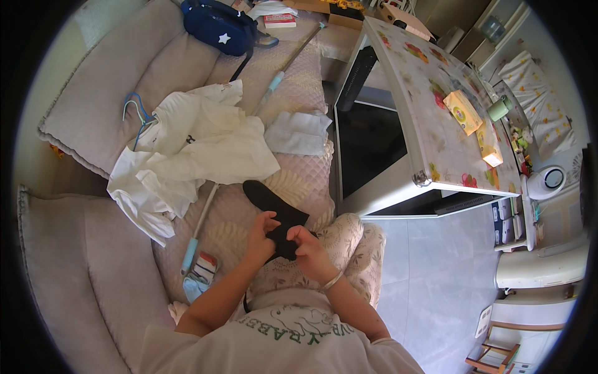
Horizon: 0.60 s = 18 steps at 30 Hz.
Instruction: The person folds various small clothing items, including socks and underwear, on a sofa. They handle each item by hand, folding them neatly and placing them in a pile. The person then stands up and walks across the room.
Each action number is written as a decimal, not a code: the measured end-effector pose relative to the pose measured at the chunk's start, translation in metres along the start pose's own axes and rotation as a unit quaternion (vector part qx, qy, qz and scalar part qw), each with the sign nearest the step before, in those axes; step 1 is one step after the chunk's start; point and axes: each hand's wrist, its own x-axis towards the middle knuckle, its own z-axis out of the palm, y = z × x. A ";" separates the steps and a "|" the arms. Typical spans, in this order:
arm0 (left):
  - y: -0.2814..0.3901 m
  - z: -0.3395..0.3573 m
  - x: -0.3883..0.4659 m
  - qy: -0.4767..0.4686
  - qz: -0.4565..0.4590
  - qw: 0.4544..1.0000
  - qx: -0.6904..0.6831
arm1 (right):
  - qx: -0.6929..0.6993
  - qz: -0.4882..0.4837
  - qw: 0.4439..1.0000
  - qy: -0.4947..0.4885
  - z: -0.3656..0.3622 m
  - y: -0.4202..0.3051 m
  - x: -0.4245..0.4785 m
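Observation:
Just above the lap, my left hand (262, 237) and my right hand (306, 245) both hold a black sock (284, 239), one at each side. Another black sock (271, 198) lies flat on the quilted sofa cover, right beyond the hands. Farther up are white shirts (201, 135) on blue hangers (140, 114), and a folded grey cloth (299, 133) is to their right. Several folded socks (201, 276), striped and light blue, lie left of my left forearm. A pole with light-blue grips (189, 255) runs under the shirts.
To the right stands a table with a floral cover (434, 89), bearing tissue packs (463, 112) and a green cup (500, 108). Large grey cushions (70, 262) line the left side. A navy bag (217, 28) and a cardboard box (345, 16) are at the far end.

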 end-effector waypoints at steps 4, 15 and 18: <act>0.020 -0.009 -0.006 -0.094 -0.202 0.966 -0.133 | -0.277 -0.091 0.954 0.074 0.010 0.004 -0.003; 0.050 -0.013 -0.037 -0.199 -0.204 0.942 -0.178 | -0.362 -0.135 0.902 0.189 -0.029 0.019 0.013; 0.025 -0.028 -0.027 -0.186 -0.198 0.962 -0.035 | -0.115 0.000 0.979 0.170 -0.010 0.016 0.003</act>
